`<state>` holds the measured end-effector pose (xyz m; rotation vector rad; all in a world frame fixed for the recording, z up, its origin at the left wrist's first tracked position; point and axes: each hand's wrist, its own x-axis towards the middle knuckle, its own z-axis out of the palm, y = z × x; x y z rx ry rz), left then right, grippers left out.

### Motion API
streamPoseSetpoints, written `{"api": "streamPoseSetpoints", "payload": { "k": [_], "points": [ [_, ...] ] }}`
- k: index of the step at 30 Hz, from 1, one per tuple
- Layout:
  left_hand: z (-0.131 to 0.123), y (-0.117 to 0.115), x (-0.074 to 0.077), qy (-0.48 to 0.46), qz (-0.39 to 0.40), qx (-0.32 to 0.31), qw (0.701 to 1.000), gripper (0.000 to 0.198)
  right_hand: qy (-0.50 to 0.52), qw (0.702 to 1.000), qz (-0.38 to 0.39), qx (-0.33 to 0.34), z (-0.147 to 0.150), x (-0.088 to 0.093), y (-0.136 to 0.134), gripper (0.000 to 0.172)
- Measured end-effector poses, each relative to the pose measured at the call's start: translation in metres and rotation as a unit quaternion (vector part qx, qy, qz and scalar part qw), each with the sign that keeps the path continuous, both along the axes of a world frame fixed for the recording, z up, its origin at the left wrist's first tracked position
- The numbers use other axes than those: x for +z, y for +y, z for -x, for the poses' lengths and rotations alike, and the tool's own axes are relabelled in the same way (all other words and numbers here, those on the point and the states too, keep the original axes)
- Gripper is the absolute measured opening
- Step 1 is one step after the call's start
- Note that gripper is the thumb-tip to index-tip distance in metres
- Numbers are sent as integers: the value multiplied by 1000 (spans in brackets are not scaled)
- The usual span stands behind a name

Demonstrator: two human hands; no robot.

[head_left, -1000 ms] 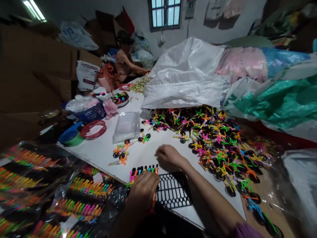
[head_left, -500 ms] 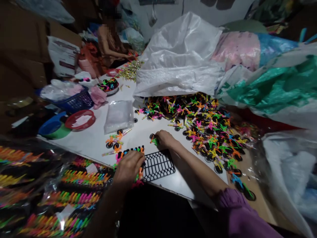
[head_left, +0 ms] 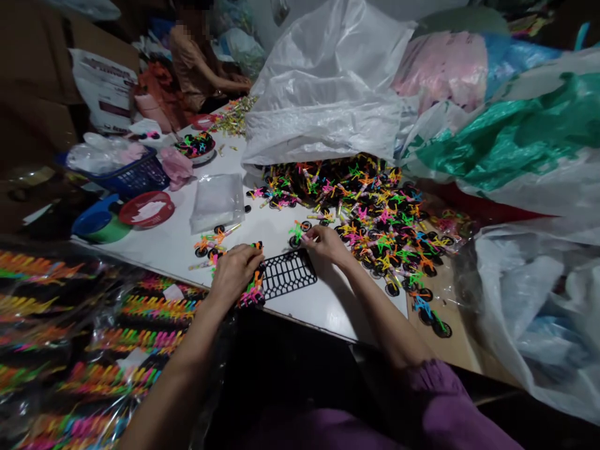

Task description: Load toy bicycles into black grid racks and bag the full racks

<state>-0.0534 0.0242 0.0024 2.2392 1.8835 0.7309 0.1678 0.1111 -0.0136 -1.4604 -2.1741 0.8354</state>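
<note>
A small green toy bicycle [head_left: 296, 235] with black wheels is pinched between the thumb and fingers of my right hand [head_left: 327, 244], just above the white table. Below it lies a black plastic grid rack [head_left: 290, 273]. Toy bicycles in several colours [head_left: 253, 292] stand packed at the rack's left end. My left hand [head_left: 237, 267] rests over these, its fingers curled on the row and partly hiding it. Beyond that hand, a few loose orange toy bicycles [head_left: 206, 245] lie on the table.
A large heap of toy bicycles [head_left: 375, 219] spills from a white sack [head_left: 323, 125]. Clear plastic bags [head_left: 218, 203], a red bowl [head_left: 147, 209] and a blue basket [head_left: 135, 178] stand left. Bagged racks [head_left: 135, 325] lie lower left. Another person [head_left: 194, 65] sits at the far end.
My right hand has lifted the green toy bicycle and turned it more into view. The left hand stays on the packed row. The whole view has shifted slightly.
</note>
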Motion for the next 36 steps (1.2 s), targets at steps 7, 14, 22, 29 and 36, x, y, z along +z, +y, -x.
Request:
{"api": "streamPoseSetpoints", "payload": {
  "k": [7, 14, 22, 29, 36],
  "points": [
    [-7, 6, 8, 27, -17, 7, 999, 19, 354, 916, 171, -83, 28, -28, -72, 33],
    [-20, -39, 26, -82, -56, 43, 994, 22, 365, 914, 157, -86, 25, -10, -80, 24],
    [-28, -59, 19, -6, -59, 3, 998, 22, 312, 932, 168, -77, 43, -38, -92, 19],
    [-34, -60, -9, 3, -71, -13, 997, 20, 202, 979, 12, 9, 63, -53, -101, 12],
    [-35, -56, -6, 6, -83, -29, 996, 28, 46, 994, -16, 101, 55, -48, -102, 27]
  ]
}}
